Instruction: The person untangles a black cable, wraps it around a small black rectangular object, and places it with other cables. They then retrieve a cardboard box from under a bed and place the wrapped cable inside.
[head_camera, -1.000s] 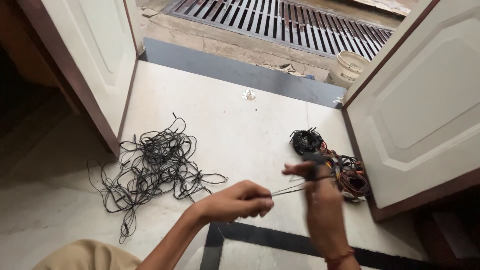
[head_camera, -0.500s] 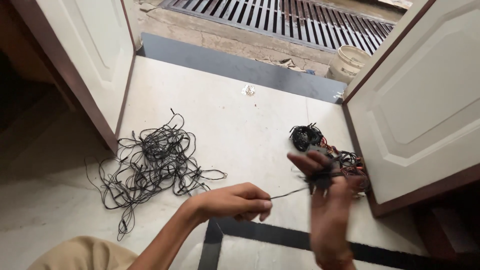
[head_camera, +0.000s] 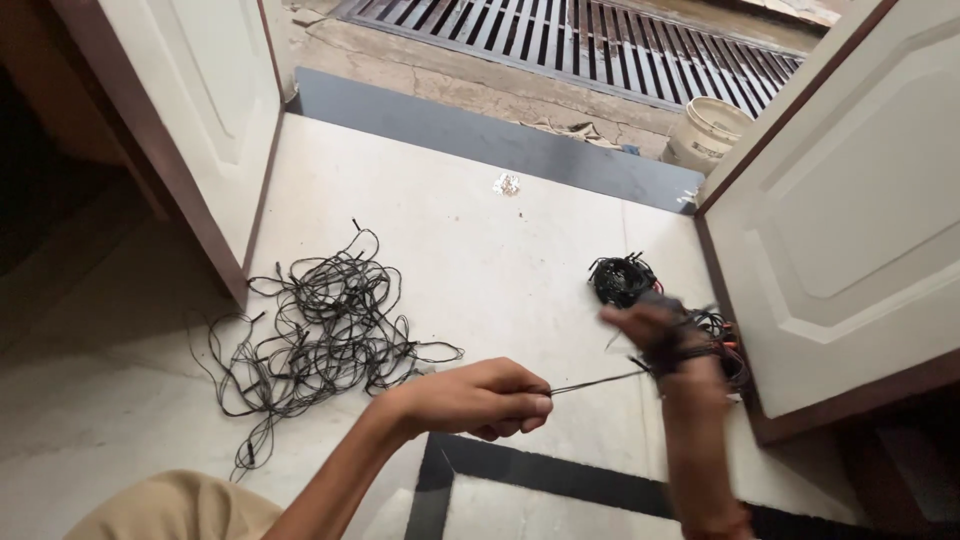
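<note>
Two hands: left hand (head_camera: 478, 400) pinches a taut black wire (head_camera: 595, 382). Right hand (head_camera: 665, 335), blurred, has it wound around its fingers. Loose wire tangle (head_camera: 320, 325) on floor, left of that grip.

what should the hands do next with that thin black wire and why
Probably one more turn of the thin black wire around the right hand. The left hand pinches it, the strand runs taut between both hands, loops already sit on the right one, and a loose black wire tangle lies on the pale floor.

White bucket (head_camera: 706, 132) outside by grate (head_camera: 570, 38); doors (head_camera: 840, 210) open.
</note>
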